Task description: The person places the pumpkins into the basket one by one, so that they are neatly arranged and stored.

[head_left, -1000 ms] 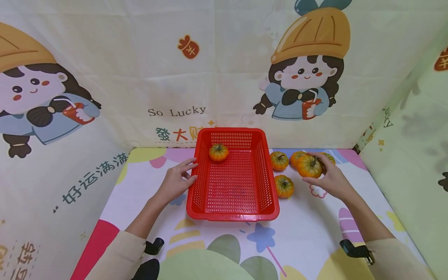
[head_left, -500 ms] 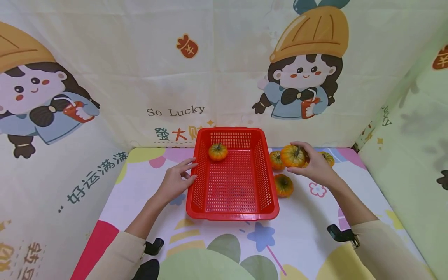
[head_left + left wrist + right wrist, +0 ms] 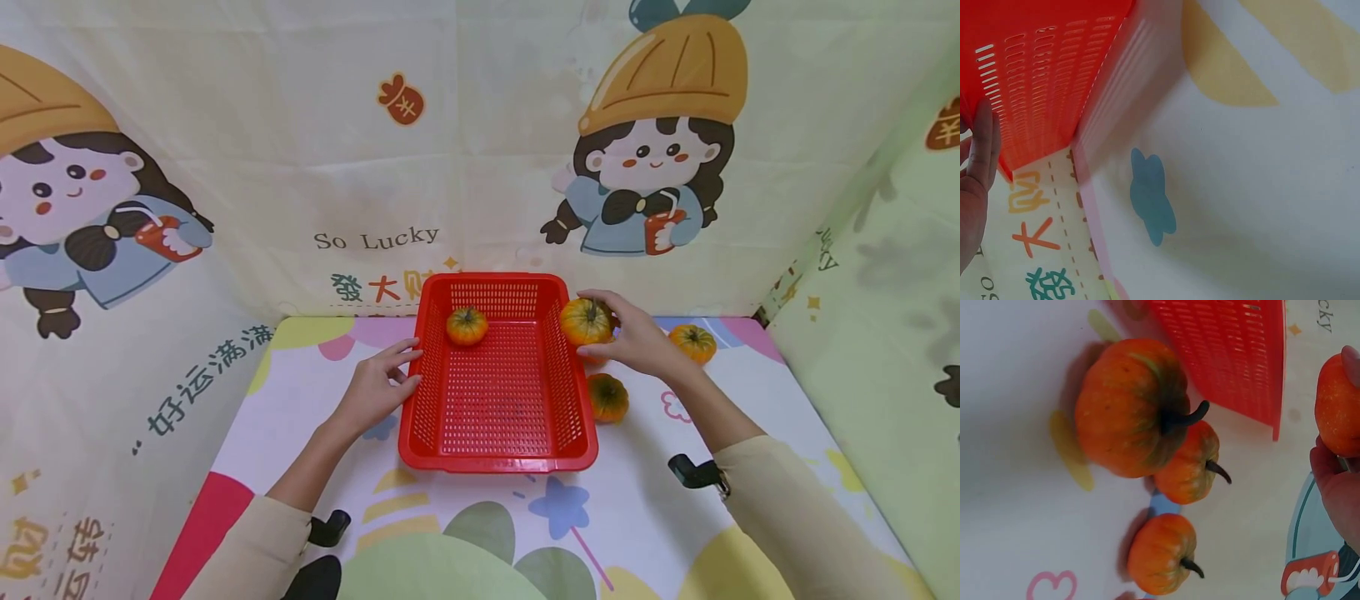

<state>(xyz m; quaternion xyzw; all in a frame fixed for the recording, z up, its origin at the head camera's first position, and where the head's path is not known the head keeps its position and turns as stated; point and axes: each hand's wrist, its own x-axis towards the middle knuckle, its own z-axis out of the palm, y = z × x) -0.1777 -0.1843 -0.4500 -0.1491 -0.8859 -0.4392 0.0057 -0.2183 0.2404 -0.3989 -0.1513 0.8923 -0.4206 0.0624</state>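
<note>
My right hand (image 3: 636,335) grips a small orange pumpkin (image 3: 585,322) between thumb and fingers, at the far right rim of a red plastic basket (image 3: 498,465). The same held pumpkin (image 3: 1339,409) shows at the right edge of the right wrist view. On the basket's left rim rests my left hand (image 3: 378,385); its straight fingers (image 3: 984,140) lie along the outer wall in the left wrist view. Inside the basket, at the far left, sits one pumpkin (image 3: 467,326).
Right of the basket stand a near pumpkin (image 3: 608,397), another pumpkin (image 3: 1188,464) behind it, and a third pumpkin (image 3: 1163,555). Farther right sits one more pumpkin (image 3: 692,343). A printed cloth (image 3: 480,167) hangs close behind the patterned table (image 3: 645,508).
My right hand has carried its pumpkin left, from above the pumpkins on the right to the basket's right rim. The left hand and the basket have stayed in place.
</note>
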